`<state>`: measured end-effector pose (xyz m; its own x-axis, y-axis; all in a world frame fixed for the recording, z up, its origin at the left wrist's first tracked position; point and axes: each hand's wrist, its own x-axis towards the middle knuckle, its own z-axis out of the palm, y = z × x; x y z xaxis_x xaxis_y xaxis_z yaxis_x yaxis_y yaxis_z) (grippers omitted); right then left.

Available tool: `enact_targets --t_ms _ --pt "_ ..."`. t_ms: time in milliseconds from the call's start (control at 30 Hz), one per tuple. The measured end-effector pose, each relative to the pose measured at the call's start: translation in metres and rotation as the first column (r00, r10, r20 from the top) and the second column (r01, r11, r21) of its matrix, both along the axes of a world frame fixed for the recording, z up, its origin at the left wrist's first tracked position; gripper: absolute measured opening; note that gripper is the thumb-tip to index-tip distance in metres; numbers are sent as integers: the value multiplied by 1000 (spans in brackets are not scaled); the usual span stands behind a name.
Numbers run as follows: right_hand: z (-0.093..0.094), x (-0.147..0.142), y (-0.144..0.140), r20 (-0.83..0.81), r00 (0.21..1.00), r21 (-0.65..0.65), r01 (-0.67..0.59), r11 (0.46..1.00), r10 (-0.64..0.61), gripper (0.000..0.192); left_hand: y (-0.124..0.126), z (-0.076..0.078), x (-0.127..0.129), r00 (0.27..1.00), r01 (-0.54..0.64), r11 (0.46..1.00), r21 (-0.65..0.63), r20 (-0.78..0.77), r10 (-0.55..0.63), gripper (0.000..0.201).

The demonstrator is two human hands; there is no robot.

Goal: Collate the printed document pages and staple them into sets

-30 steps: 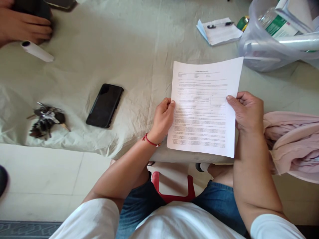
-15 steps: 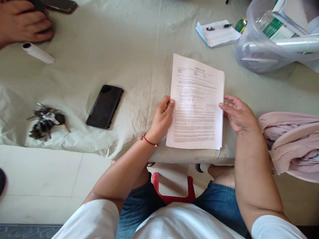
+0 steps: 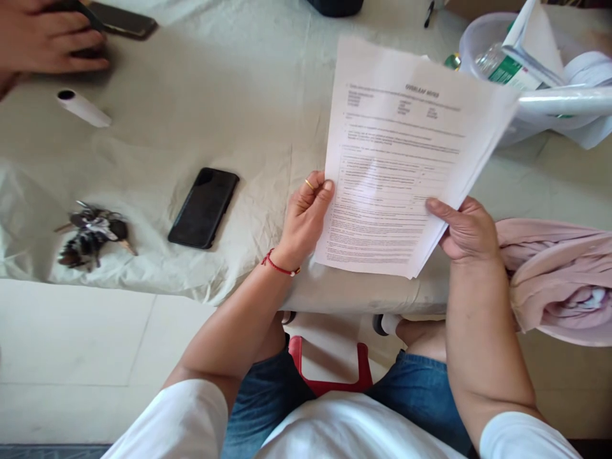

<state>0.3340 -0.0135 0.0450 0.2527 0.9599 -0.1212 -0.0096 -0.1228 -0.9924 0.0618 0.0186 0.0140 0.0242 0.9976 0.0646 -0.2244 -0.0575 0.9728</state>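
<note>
A single head-worn camera looks forward and steeply down from above the seated person's lap. It sits close: both forearms, the left hand (image 3: 306,213) and right hand (image 3: 466,229) fill the lower middle, holding papers (image 3: 396,159) just below the lens. The table (image 3: 229,115) runs across the upper half, the floor (image 3: 76,331) lower left. No second view shares the scene.

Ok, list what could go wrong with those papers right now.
1. The papers are fanned apart at the right edge, pinched only by the left hand and right hand; a sheet might slide out.
2. Their raised top corner is close to the plastic tub and could catch on it.
</note>
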Motion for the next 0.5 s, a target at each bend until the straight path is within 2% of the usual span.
enact_targets --t_ms 67,133,200,300,400,500 --pt "7 -4 -4 35 998 163 52 985 -58 45 -1 5 -4 1000 -4 999 46 22 3 51" --pt "11 -7 -7 49 995 324 65 944 -85 34 -2 11 -8 999 28 992 125 25 -31 55" --pt "8 -6 -8 47 996 405 48 913 -73 31 -2 15 -13 995 101 968 229 -10 -101 60" --pt "-6 3 -8 75 996 366 -73 928 49 46 0 13 -22 960 274 912 306 -147 -239 52" --pt "-20 15 -10 167 962 223 -249 943 214 63 0 4 -28 881 428 872 239 -325 -344 33" --pt "-29 24 -16 252 937 136 -282 950 242 55 -3 -3 -30 786 540 815 208 -471 -401 28"
